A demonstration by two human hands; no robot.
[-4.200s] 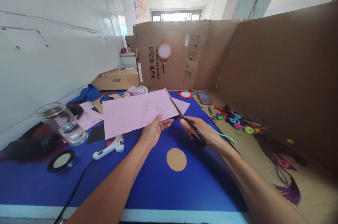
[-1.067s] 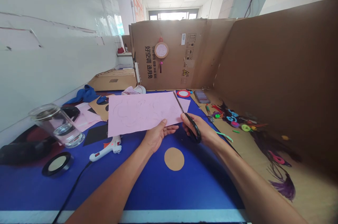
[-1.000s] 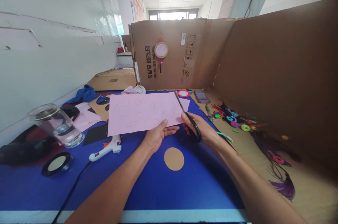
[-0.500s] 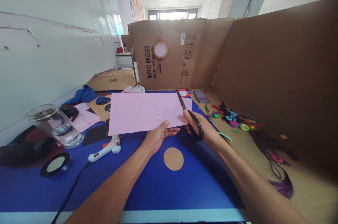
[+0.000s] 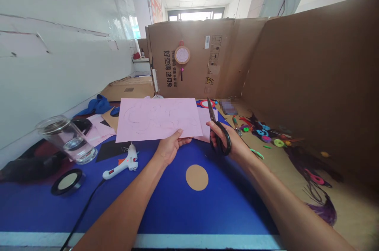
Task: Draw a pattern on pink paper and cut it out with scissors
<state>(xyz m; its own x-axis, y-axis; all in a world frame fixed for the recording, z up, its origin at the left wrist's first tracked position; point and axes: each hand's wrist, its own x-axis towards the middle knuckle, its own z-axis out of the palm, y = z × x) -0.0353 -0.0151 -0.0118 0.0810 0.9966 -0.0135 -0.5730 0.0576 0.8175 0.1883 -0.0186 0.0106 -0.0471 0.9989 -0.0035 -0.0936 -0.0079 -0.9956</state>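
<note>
Since the frame half a second ago, the scissors [image 5: 213,117] have come clear of the pink sheet [image 5: 156,118], which has shifted left, so a gap now parts blades from paper.

Nearest, a brown disc [image 5: 197,177] lies flat between the forearms, touched by neither hand, probably set there to stay in easy reach. Beyond it, the left hand [image 5: 169,149] pinches the sheet's near edge, thumb on top and fingers beneath, seemingly to keep it level and raised. The right hand [image 5: 237,144] is wrapped round the scissors' black handles, blades pointing far, perhaps so they can meet the sheet's right end; whether the blades are fully together I cannot tell. Another pink piece [image 5: 207,118] shows behind that end. To the left, a white glue gun [image 5: 131,159] sits out of the scissors' way.

A pale strip [image 5: 177,241] borders the near side of the blue tabletop [image 5: 166,215]. On its left stands a glass jar [image 5: 79,146]; on the right, rings and beads [image 5: 266,139] scatter over brown board [image 5: 284,180]. Farther, a cardboard wall [image 5: 227,65] carries a round ornament [image 5: 182,55]. A white wall [image 5: 59,69] runs along the left; a bright window [image 5: 195,15] closes the far room.
</note>
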